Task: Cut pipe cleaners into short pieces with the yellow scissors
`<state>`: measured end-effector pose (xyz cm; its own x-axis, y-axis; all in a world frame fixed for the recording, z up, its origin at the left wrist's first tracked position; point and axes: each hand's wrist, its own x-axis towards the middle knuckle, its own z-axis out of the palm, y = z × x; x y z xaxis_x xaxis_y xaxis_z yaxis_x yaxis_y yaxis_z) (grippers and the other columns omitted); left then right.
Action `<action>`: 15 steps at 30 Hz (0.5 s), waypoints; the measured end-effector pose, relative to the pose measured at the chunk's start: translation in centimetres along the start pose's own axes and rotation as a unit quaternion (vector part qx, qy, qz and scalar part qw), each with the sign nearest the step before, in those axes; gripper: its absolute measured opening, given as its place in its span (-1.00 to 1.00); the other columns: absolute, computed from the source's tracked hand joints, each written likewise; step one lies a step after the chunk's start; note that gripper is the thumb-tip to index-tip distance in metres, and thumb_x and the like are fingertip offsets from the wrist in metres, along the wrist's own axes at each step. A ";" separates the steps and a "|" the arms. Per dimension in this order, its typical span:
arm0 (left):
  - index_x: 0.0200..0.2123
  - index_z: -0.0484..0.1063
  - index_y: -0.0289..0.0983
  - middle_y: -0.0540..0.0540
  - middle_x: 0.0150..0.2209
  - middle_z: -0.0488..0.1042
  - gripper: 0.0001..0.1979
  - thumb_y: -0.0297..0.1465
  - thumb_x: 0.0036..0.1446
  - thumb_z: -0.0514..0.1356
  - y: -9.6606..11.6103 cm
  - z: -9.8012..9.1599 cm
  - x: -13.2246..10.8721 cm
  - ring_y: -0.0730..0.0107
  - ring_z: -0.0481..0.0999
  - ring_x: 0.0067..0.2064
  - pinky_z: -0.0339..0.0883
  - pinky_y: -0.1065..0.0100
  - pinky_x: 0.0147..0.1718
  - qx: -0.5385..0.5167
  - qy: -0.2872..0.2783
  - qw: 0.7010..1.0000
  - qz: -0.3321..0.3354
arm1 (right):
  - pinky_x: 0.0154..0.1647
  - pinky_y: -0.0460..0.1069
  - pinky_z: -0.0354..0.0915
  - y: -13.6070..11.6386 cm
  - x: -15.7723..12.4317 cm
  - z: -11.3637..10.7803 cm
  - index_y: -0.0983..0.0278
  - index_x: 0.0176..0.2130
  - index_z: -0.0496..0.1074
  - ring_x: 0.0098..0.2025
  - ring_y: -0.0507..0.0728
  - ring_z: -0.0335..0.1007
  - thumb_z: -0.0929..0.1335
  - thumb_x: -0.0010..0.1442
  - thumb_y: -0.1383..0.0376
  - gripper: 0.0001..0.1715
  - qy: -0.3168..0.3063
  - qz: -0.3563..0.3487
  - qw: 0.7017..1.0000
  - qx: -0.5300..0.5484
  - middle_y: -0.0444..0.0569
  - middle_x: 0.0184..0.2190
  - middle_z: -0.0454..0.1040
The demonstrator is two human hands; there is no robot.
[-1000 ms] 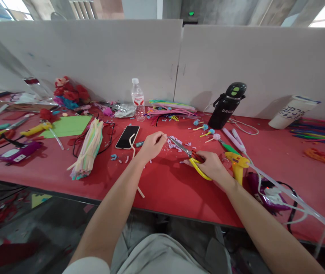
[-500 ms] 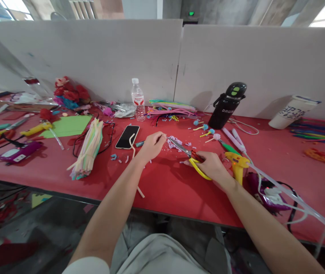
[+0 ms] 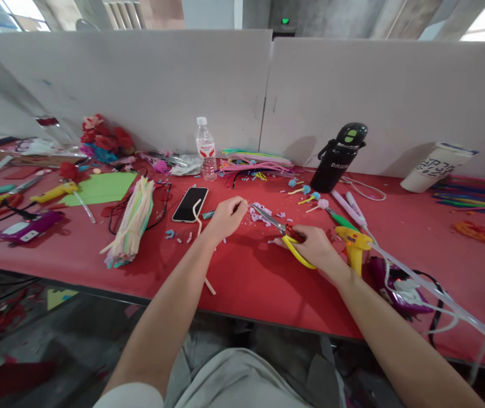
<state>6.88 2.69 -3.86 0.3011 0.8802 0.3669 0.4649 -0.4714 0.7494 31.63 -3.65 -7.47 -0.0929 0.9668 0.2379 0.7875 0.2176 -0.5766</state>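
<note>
My right hand [image 3: 312,245] grips yellow-handled scissors [image 3: 297,254], their blades pointing left toward my left hand. The fingers of my left hand [image 3: 230,217] are pinched together near the blade tips; what they hold is too small to make out. Small lilac cut pieces [image 3: 261,213] lie beneath and beside the blades. A cream strip [image 3: 198,214] crosses the phone [image 3: 190,204] and passes under my left wrist, its other end showing nearer the table's front edge.
Left of the phone lies a bundle of pale strips [image 3: 130,224]. A yellow glue gun [image 3: 355,243] stands close to my right wrist, with its cable beyond. Behind are a water bottle [image 3: 206,148], a black flask [image 3: 339,158] and small pompom flowers [image 3: 315,196].
</note>
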 end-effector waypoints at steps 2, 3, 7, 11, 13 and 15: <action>-0.51 0.15 -0.26 0.05 -0.54 0.15 -0.68 -0.25 0.27 -0.04 0.0 0.0 0.0 0.49 0.17 -0.46 0.02 0.39 -0.45 0.002 0.001 1.000 0.003 | -0.59 -0.10 -0.10 -0.1 0.0 -0.1 0.27 -0.59 0.16 -0.55 -0.03 -0.07 0.39 -0.03 -0.19 -0.36 -0.004 0.002 1.000 0.002 -0.21 -0.64 0.08; -0.51 0.16 -0.27 0.05 -0.54 0.15 -0.68 -0.25 0.27 -0.04 0.0 0.0 0.0 0.49 0.17 -0.47 0.02 0.39 -0.45 0.002 0.001 1.000 0.003 | -0.58 -0.11 -0.09 -0.1 0.0 -0.1 0.27 -0.59 0.16 -0.55 -0.03 -0.07 0.39 -0.03 -0.19 -0.35 -0.006 0.003 1.000 0.004 -0.21 -0.64 0.08; -0.50 0.17 -0.27 0.04 -0.55 0.16 -0.67 -0.24 0.28 -0.05 0.1 0.0 0.0 0.48 0.17 -0.47 0.01 0.38 -0.46 0.003 -0.002 1.000 0.002 | -0.59 -0.11 -0.09 -0.2 0.0 -0.2 0.27 -0.59 0.15 -0.54 -0.03 -0.07 0.39 -0.04 -0.20 -0.35 -0.012 0.004 1.000 0.006 -0.21 -0.63 0.07; -0.50 0.18 -0.27 0.04 -0.55 0.16 -0.67 -0.24 0.28 -0.05 0.1 0.0 0.0 0.48 0.17 -0.47 0.01 0.38 -0.45 0.002 -0.003 1.000 0.005 | -0.59 -0.11 -0.10 -0.3 0.0 -0.2 0.27 -0.60 0.13 -0.54 -0.04 -0.07 0.39 -0.05 -0.20 -0.33 -0.011 0.006 1.000 0.004 -0.21 -0.64 0.07; -0.50 0.18 -0.27 0.04 -0.54 0.17 -0.67 -0.24 0.28 -0.05 0.1 0.0 0.0 0.48 0.17 -0.46 0.01 0.38 -0.45 0.002 -0.003 1.000 0.005 | -0.59 -0.11 -0.11 -0.3 0.0 -0.2 0.27 -0.60 0.14 -0.55 -0.04 -0.07 0.39 -0.04 -0.20 -0.34 -0.009 0.002 1.000 0.004 -0.21 -0.64 0.07; -0.50 0.18 -0.27 0.05 -0.54 0.17 -0.67 -0.24 0.28 -0.05 0.2 -0.1 0.0 0.48 0.18 -0.46 0.02 0.37 -0.44 0.002 -0.003 1.000 0.005 | -0.60 -0.11 -0.11 -0.3 0.0 -0.2 0.28 -0.60 0.14 -0.55 -0.04 -0.08 0.39 -0.04 -0.19 -0.34 -0.009 -0.003 1.000 0.003 -0.21 -0.65 0.06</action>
<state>6.89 2.59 -3.71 0.3106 0.8750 0.3712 0.4644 -0.4805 0.7440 31.53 -3.68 -7.16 -0.1081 0.9676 0.2281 0.7834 0.2241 -0.5797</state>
